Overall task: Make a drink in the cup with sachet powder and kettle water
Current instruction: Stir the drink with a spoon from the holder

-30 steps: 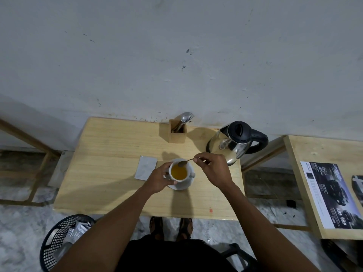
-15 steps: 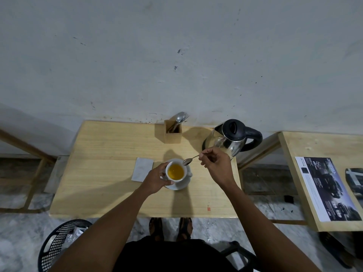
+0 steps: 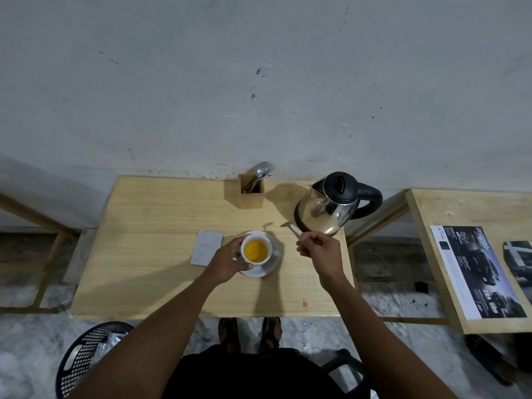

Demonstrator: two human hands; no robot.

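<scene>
A white cup [image 3: 266, 242] full of orange drink stands on a white saucer [image 3: 263, 271] near the middle of the wooden table [image 3: 149, 226]. My left hand [image 3: 227, 262] grips the cup's left side. To the right of the cup, my right hand [image 3: 321, 250] pinches a small metal spoon [image 3: 292, 230], its bowl raised above the table and pointing toward the kettle. The steel kettle [image 3: 331, 207] with a black lid and handle stands at the table's back right. A silvery sachet [image 3: 207, 246] lies flat just left of the cup.
A wooden holder [image 3: 250, 192] with cutlery stands at the table's back edge by the wall. A second table [image 3: 472, 254] with printed sheets is to the right. A black plastic basket [image 3: 86, 355] sits on the floor at lower left.
My right hand has lifted the spoon off the cup's rim and carried it to the right, clear of the cup. My left hand stays on the cup.
</scene>
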